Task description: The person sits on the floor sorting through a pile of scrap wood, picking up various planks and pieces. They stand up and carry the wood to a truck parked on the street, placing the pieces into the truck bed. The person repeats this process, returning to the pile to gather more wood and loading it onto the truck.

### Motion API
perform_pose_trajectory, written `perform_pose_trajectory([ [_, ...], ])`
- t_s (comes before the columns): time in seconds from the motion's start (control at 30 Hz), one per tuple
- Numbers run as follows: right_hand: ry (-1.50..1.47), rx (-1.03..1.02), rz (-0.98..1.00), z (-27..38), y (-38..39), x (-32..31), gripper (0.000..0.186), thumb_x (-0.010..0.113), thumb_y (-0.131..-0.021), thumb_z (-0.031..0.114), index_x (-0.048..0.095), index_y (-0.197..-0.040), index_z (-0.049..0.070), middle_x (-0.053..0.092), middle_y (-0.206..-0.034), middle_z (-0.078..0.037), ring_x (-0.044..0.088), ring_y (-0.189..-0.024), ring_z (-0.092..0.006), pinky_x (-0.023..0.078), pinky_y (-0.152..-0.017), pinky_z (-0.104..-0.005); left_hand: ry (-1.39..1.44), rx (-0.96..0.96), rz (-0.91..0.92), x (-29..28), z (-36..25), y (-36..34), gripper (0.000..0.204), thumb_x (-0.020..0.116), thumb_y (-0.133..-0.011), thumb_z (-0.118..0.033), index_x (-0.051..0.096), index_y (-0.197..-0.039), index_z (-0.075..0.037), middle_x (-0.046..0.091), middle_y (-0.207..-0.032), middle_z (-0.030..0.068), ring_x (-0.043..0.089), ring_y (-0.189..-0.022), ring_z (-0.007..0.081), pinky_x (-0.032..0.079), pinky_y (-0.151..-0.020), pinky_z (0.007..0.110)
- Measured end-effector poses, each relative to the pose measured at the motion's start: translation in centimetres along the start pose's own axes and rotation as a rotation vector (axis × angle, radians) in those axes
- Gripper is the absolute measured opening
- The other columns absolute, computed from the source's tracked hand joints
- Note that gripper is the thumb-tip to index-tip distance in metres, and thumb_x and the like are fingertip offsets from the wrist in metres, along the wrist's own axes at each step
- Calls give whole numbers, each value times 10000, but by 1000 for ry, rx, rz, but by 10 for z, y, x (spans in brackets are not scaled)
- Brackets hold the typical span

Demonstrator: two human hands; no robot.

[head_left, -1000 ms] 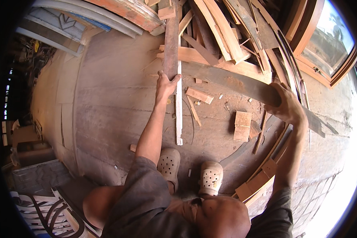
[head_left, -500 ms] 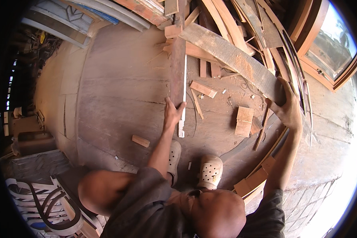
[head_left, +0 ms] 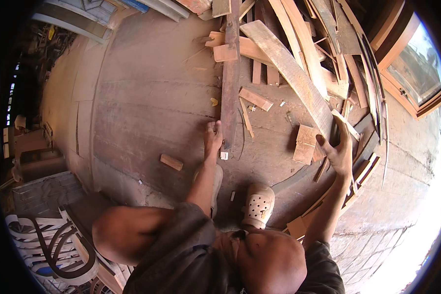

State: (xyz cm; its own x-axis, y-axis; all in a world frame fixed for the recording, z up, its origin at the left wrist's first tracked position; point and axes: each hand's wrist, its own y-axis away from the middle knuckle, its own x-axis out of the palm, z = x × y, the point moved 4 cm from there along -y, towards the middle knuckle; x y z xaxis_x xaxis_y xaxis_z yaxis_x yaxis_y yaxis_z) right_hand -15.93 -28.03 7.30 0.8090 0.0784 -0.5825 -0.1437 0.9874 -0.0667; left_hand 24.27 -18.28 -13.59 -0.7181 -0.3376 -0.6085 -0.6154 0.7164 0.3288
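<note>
My left hand (head_left: 212,139) lies beside the near left edge of a dark brown board (head_left: 230,93). Its fingers are loosely bent and slightly apart, not wrapped round the board; whether they touch its edge is hard to see. A small pale patch marks the board's near end. My right hand (head_left: 339,153) grips the near end of a long rough plank (head_left: 289,63), thumb on one side and fingers on the other. This plank slants away to the far left, over other timber. A short reddish wood block (head_left: 225,53) sits on the dark board's far part.
A heap of long boards (head_left: 299,34) covers the far right. Wooden offcuts (head_left: 256,99) and a squarish block (head_left: 305,144) lie on the floor between my hands. A wood-framed glass panel (head_left: 416,63) stands at right, curved chair parts (head_left: 59,245) at lower left.
The dark board has rolled flatter, hiding its pale side edge, and my left hand has come off its top. My right hand has swung the plank's near end inward and nearer to me.
</note>
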Motion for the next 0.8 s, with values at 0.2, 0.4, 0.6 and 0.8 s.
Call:
perform_pose_trajectory([
  [0.2, -184, 354, 297, 16, 21, 63, 784, 811, -730, 358, 497, -1306, -70, 623, -1190, -264, 652, -1057, -362, 527, -910, -462, 113, -224, 110, 7, 7, 2, 255, 551, -978, -143, 643, -1188, -31, 682, -990, 102, 650, -895, 158, 519, -771, 328],
  [0.4, 154, 93, 106, 72, -7, 102, 776, 802, -747, 420, 489, -1276, -54, 592, -1116, -261, 619, -1022, -406, 518, -872, -472, -31, 80, 97, 2, -14, 21, 322, 569, -950, -84, 634, -1265, -94, 681, -1010, 88, 643, -804, 143, 519, -715, 290],
  [0.6, -54, 58, 0, 76, -22, 104, 745, 808, -750, 382, 495, -1253, -69, 605, -1093, -284, 614, -1030, -411, 499, -876, -468, 12, 485, 195, 42, -60, 54, 363, 562, -911, -52, 609, -1270, -16, 628, -1086, 232, 670, -899, 300, 556, -780, 374],
  [0.8, -147, 199, -36, 63, -15, 103, 739, 811, -754, 391, 525, -1244, -83, 613, -1132, -300, 610, -1081, -404, 477, -940, -461, -194, 438, -80, 10, -25, -26, 336, 649, -893, -214, 609, -1106, 43, 633, -995, 213, 629, -906, 396, 523, -827, 451],
])
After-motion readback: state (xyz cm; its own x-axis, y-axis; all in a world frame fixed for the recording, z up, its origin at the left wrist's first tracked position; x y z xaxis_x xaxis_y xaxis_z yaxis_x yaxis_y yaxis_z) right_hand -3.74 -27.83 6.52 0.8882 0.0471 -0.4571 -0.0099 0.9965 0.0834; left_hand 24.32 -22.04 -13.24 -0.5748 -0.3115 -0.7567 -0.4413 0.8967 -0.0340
